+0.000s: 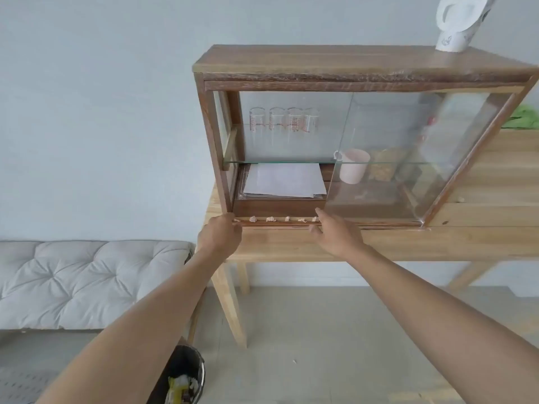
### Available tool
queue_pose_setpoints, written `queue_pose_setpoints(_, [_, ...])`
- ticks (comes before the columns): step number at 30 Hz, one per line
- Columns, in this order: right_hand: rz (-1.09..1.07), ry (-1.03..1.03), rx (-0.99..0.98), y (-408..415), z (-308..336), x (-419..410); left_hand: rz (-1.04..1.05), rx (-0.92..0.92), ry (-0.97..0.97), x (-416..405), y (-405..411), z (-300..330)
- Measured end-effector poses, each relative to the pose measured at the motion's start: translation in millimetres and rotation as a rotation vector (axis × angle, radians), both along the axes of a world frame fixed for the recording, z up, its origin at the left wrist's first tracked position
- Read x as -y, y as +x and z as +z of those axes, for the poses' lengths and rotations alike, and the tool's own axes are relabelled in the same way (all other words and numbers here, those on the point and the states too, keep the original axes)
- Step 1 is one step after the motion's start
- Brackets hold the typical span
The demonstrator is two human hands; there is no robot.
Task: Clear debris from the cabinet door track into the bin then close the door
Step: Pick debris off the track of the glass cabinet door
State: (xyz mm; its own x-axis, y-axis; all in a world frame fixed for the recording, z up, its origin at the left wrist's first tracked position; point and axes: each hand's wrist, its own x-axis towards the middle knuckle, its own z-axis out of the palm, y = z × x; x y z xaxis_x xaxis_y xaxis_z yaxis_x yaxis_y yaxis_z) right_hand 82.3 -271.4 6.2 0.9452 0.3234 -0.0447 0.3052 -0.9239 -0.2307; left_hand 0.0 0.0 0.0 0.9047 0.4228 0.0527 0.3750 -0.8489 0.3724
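Observation:
A wooden cabinet (350,68) with sliding glass doors stands on a light wooden table (408,243). The glass door (388,158) is slid to the right, so the left half stands open. Several small crumpled beige scraps (271,219) lie in a row along the bottom door track (280,222). My left hand (220,234) rests at the track's left end, fingers curled at the frame's corner; whether it pinches a scrap is hidden. My right hand (335,231) hovers with fingers apart at the row's right end, touching the rightmost scrap. A dark bin (186,374) stands on the floor below my left arm.
Inside the cabinet are several measuring glasses (284,119) on a glass shelf, a pink cup (353,166) and papers (284,180) on a box. A white jug (458,21) stands on top. A cushioned bench (87,278) is at the left.

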Motion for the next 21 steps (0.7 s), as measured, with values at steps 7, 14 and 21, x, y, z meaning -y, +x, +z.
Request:
queue_pose_setpoints(7, [-0.006, -0.046, 0.159, 14, -21, -2, 0.093, -0.007, -0.023, 2, 22, -8])
queue_pose_setpoints(14, [-0.116, 0.101, 0.184, 19, -35, -2, 0.107, -0.021, -0.065, 1, 34, -7])
queue_pose_setpoints(21, [-0.212, 0.181, 0.135, 19, -41, -18, 0.096, -0.008, -0.120, 3, 38, -7])
